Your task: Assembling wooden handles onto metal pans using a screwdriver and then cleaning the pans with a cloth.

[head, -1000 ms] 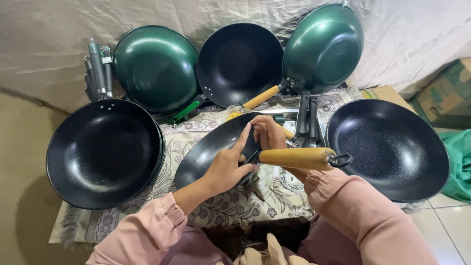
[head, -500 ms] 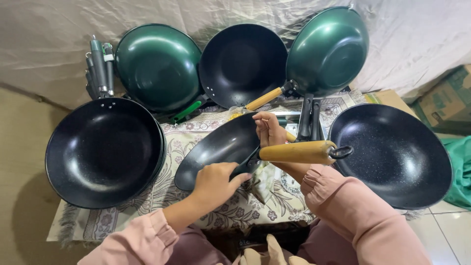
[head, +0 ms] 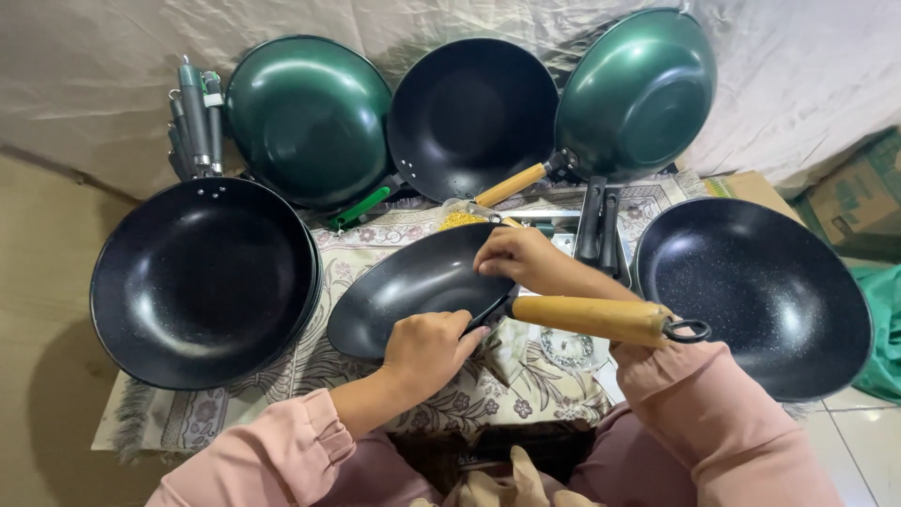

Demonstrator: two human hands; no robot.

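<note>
Left hand [head: 430,349]: fingers curled, apparently gripping near rim of black pan [head: 413,286], frame centre.
Right hand [head: 521,260]: fingers closed on far rim.
Wooden handle [head: 589,317]: points right.

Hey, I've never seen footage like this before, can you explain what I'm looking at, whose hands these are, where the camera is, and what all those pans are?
No machine here: a person in pink sleeves wears a camera on the head, so this one picture looks down at their own hands. The left hand grips the near rim of a small black wok beside its wooden handle. The right hand rests on the wok's far rim. Under it lies a flower-patterned cloth. Around it are a large black wok on the left, a speckled black wok on the right, and behind, leaning on a pale sheet, two green woks and one black wok. Loose handles stand far left.
</note>
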